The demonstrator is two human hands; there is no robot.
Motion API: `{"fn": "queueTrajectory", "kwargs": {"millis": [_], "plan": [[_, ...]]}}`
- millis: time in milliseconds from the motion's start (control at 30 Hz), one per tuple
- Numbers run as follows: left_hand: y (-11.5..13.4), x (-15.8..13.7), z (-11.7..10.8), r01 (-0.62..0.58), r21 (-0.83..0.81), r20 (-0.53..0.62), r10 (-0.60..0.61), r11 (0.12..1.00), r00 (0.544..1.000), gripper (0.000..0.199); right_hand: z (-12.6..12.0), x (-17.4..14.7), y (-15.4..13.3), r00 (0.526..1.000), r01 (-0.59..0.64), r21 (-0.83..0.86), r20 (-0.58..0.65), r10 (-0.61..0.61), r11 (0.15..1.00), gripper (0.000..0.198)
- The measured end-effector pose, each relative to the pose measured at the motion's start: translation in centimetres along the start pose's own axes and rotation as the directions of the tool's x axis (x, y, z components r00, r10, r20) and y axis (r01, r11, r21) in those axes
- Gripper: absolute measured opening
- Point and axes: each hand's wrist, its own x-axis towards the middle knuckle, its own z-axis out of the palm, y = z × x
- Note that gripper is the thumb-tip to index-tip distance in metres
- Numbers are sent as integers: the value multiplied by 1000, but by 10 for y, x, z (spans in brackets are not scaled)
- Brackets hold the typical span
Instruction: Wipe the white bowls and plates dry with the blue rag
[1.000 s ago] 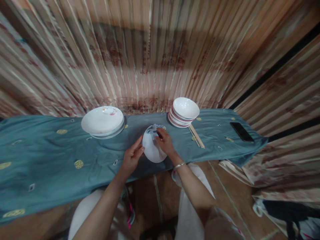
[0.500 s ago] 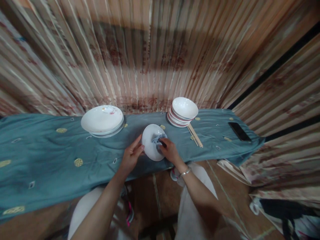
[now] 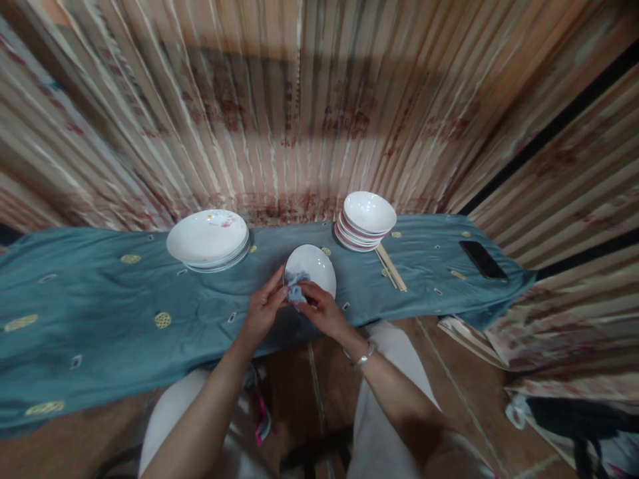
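Note:
My left hand [image 3: 263, 307] grips the left rim of a small white plate [image 3: 317, 265], thumb on top, and the plate is tilted towards me over the table. A bunched blue-grey cloth [image 3: 296, 293] is pinched in my right hand [image 3: 322, 308] and rests against the plate's lower left part. My right fingers cover part of the plate's near edge. To the left stands a stack of large white plates [image 3: 208, 238], the top one with a floral pattern. Behind and to the right is a stack of white bowls [image 3: 368, 214] with reddish bands.
Wooden chopsticks [image 3: 391, 267] lie beside the bowls, and a black phone [image 3: 482, 259] lies farther right. A green patterned cloth [image 3: 110, 352] covers the table. Pleated curtains [image 3: 319, 126] hang close behind it. Dark straps and a bag [image 3: 574, 419] are at the lower right.
My right hand and the cloth have moved left and nearer to me across the plate, from its right side to its lower left rim. My left hand keeps its hold.

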Motion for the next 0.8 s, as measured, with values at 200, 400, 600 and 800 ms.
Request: {"fn": "queueTrajectory", "kwargs": {"millis": [200, 400, 600, 800], "plan": [[7, -4, 0, -9, 15, -20, 10, 1000, 1000, 77, 5, -5, -16, 995, 97, -167, 10, -96, 981, 33], [7, -2, 0, 73, -151, -50, -82, 986, 995, 70, -8, -18, -22, 986, 160, -437, 106, -127, 885, 20], [3, 0, 0, 67, -180, -76, -82, 981, 994, 88, -28, -26, -26, 953, 277, -614, 273, -130, 740, 14], [7, 3, -15, -24, 188, -93, 42, 982, 995, 74, -50, -21, -32, 944, 320, -623, 275, -183, 714, 13]]}}
